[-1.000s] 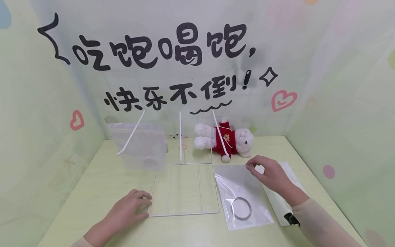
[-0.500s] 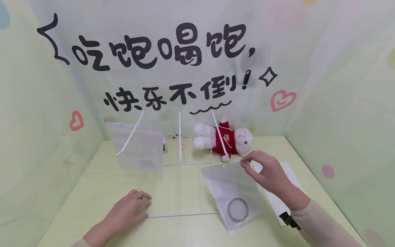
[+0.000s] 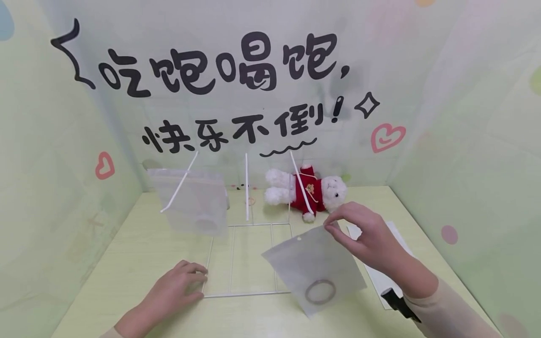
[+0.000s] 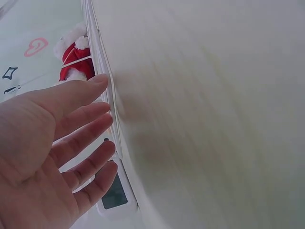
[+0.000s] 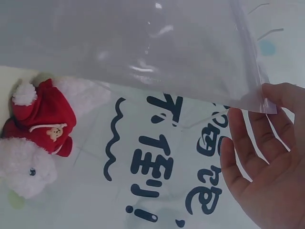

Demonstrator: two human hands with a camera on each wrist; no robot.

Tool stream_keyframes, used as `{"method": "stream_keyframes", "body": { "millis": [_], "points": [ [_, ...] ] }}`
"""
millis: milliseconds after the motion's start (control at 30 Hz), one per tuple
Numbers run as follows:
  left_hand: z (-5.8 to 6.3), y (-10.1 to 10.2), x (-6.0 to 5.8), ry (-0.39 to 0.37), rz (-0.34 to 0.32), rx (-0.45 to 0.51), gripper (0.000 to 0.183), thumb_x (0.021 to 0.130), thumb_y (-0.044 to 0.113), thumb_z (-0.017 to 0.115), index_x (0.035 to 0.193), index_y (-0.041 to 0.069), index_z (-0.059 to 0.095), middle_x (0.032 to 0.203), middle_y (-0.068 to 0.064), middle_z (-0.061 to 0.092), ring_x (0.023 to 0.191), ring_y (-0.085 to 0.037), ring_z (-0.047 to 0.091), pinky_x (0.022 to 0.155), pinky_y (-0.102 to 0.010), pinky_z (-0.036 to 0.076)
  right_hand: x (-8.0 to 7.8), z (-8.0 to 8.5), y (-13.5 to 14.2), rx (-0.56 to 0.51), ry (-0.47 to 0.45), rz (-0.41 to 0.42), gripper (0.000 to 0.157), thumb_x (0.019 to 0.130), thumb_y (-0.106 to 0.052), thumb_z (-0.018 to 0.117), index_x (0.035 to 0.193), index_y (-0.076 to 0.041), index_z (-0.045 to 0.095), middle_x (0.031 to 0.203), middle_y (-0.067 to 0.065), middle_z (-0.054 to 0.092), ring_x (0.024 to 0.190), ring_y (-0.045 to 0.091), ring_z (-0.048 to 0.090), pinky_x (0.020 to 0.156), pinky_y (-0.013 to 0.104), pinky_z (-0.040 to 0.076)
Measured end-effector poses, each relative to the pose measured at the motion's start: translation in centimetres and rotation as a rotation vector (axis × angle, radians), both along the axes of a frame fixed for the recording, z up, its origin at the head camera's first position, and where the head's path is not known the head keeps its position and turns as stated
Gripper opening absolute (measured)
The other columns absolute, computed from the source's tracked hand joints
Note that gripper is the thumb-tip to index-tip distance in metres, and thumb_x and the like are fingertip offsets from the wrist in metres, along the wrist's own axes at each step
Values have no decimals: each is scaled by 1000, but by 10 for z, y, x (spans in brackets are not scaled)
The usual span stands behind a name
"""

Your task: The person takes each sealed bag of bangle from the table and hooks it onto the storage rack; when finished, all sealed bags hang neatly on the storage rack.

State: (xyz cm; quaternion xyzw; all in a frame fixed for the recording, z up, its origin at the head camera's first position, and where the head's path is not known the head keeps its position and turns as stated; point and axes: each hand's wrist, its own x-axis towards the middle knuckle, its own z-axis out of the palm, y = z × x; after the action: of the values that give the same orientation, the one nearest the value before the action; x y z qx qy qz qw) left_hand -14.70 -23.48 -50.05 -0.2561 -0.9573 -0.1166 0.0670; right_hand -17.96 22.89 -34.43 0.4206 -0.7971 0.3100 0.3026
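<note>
My right hand (image 3: pixel 367 239) pinches one top corner of a translucent plastic bag (image 3: pixel 296 263). The bag hangs tilted over the front right part of a white wire rack (image 3: pixel 245 295), with a small hang hole in its upper edge. A thin ring (image 3: pixel 307 293) shows in its lower part. In the right wrist view the thumb and fingertips hold the bag's corner (image 5: pixel 264 102). My left hand (image 3: pixel 175 288) rests at the rack's left side, fingertips right at the wire. A second plastic bag (image 3: pixel 200 202) hangs at the rack's left prong (image 3: pixel 181 185).
A white plush bear (image 3: pixel 310 190) in a red sweater lies behind the rack. To the right is a white sheet-like piece (image 3: pixel 376 277), partly under my right arm. The rack's middle prong (image 3: pixel 247 188) and right prong (image 3: pixel 301 183) stick out forward. A white device with a dark screen (image 4: pixel 115 196) shows beyond my left fingers.
My right hand has lifted the bag with the ring off the table and moved it slightly left, turning it over the rack's right side. The left hand stays in place.
</note>
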Motion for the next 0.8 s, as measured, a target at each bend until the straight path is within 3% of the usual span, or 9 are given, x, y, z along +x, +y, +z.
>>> {"method": "stream_keyframes", "body": {
  "millis": [133, 300, 500, 800],
  "points": [
    [0, 0, 0, -4, -5, 1, 30, 79, 27, 87, 107, 20, 80, 122, 11, 70, 110, -16, 60, 87, -36, 62, 7, 11, -5, -16, -1, 47, 32, 78, 2, 83, 100, -19, 74, 94, -11, 71, 90, 7, 64, 86, 15, 51],
    [1, 0, 0, 0, -5, 2, 30, 78, 27, 87, 106, 21, 79, 122, 11, 70, 110, -16, 61, 88, -36, 62, 14, 25, -15, -40, 42, 116, 5, 96, -17, 74, 100, -15, 74, 92, -7, 70, 90, 9, 62, 88, 17, 49],
    [1, 1, -1, 2, -1, -3, 28, 78, 27, 87, 104, 22, 80, 122, 11, 70, 110, -16, 60, 87, -36, 62, 15, 46, -26, -27, 139, 162, 17, 102, -24, 66, 97, -10, 74, 90, -5, 72, 87, 11, 62, 88, 18, 48],
    [0, 1, 0, 3, 14, -5, 29, 77, 28, 88, 105, 22, 80, 122, 11, 70, 111, -16, 61, 89, -38, 62, 17, 66, -39, -17, 160, 210, 11, 99, -19, 69, 97, -11, 76, 92, -3, 75, 87, 12, 61, 88, 23, 46]
  ]
}}
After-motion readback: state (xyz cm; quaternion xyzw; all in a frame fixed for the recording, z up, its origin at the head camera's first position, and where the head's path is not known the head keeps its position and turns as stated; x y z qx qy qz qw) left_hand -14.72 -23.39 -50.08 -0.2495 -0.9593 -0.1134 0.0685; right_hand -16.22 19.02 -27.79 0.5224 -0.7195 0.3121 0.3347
